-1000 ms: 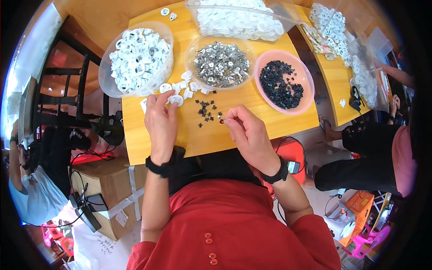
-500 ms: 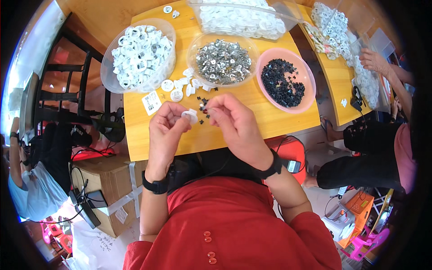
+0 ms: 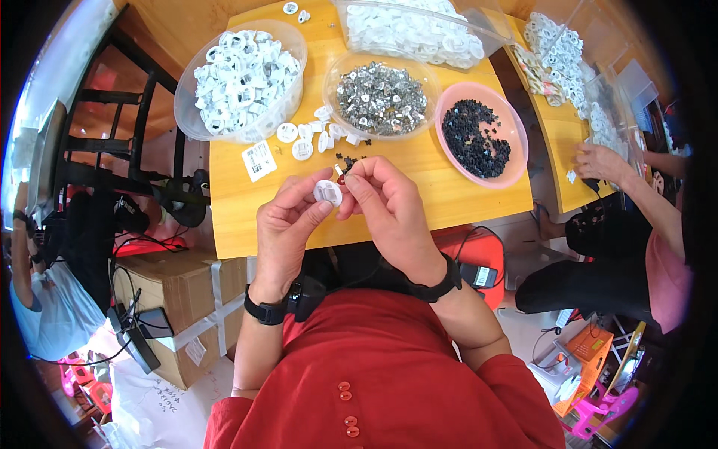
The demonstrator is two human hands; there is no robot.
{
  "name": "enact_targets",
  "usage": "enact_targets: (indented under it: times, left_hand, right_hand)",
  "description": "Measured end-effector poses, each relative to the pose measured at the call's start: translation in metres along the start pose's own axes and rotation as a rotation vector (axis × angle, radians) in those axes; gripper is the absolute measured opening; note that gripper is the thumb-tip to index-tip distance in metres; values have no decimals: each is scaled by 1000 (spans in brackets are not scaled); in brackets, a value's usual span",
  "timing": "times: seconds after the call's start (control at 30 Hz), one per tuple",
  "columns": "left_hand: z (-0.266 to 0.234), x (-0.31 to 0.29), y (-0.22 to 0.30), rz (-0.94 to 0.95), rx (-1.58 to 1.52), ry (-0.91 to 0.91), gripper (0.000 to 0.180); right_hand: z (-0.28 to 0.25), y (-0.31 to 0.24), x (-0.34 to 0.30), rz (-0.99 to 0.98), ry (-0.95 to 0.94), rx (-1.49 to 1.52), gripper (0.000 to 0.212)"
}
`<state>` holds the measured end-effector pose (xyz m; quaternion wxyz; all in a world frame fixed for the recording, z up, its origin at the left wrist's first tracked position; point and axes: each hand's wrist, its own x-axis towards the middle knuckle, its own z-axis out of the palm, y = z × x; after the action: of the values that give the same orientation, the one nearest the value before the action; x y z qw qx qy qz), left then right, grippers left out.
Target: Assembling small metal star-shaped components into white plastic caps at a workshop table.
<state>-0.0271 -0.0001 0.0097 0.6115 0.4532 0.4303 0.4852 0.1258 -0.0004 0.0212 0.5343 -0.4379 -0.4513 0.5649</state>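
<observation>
In front of my belly, above the table's near edge, my left hand pinches a white round plastic piece between thumb and fingers, its flat face turned up. My right hand is closed beside it, thumb and fingertips pressed together near the piece's right edge. A tiny red spot shows at those fingertips; what they hold is too small to make out. Just beyond my fingers lie a few small black parts. Further left sit several loose white round pieces.
On the yellow table stand a clear tub of white pieces, a clear bowl of metal parts, a pink bowl of black parts and a clear bin. A co-worker's hand is at the right table. A carton stands left.
My hands have come together, the right one moving in toward the white piece. That piece has turned from edge-on to face up. The co-worker's hand at right has come lower.
</observation>
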Motion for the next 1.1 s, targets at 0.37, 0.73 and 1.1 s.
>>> enact_targets:
  times: [0.37, 0.73, 1.1]
  left_hand:
    - [5, -2, 4, -38, -134, 93, 32]
    - [0, -3, -2, -38, -224, 4, 44]
    - [2, -5, 0, 52, -164, -14, 37]
  right_hand:
    - [7, 2, -5, -141, 23, -230, 6]
    - [1, -6, -6, -184, 1, -306, 6]
    - [-8, -8, -4, -559, -70, -653, 11]
